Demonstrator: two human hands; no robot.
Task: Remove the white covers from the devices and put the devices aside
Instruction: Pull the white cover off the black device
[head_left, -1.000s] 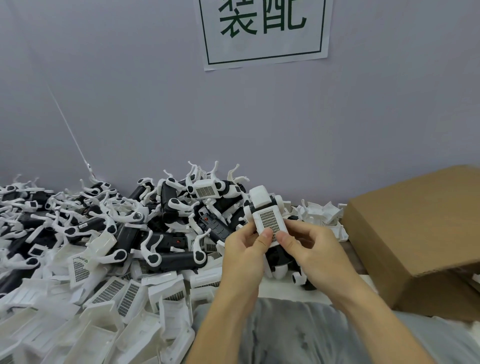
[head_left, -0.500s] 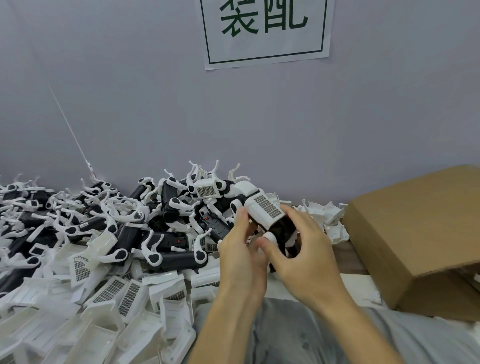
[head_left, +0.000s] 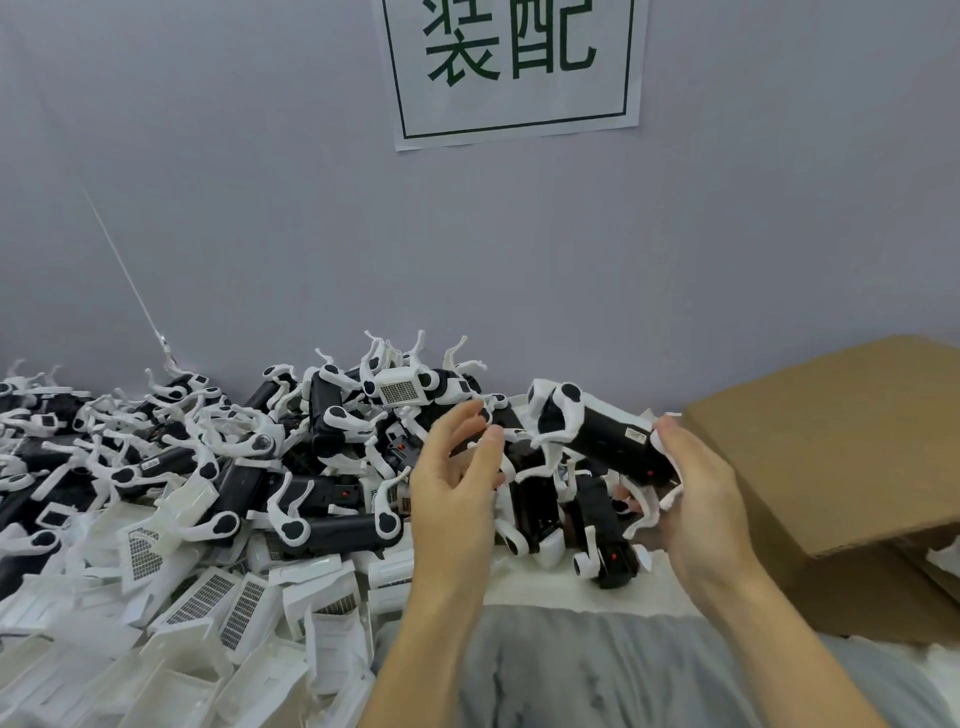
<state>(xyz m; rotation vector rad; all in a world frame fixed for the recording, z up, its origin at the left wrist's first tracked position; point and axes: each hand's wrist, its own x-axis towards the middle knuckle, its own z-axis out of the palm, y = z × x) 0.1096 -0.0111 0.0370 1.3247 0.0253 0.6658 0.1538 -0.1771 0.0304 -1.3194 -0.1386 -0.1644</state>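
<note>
Cardboard box (head_left: 831, 457) crowds our right, device pile (head_left: 291, 467) our left — narrow gap between. Right hand (head_left: 696, 499) grips black device (head_left: 602, 436) by its end; left hand (head_left: 457, 488) released, just beside it.

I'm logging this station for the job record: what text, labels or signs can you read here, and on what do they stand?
"装配", green characters in a green frame, on the white paper sign taped to the wall.
Small white label on the black device held by the right hand: too small to read.
Cardboard box: no print visible.
</note>
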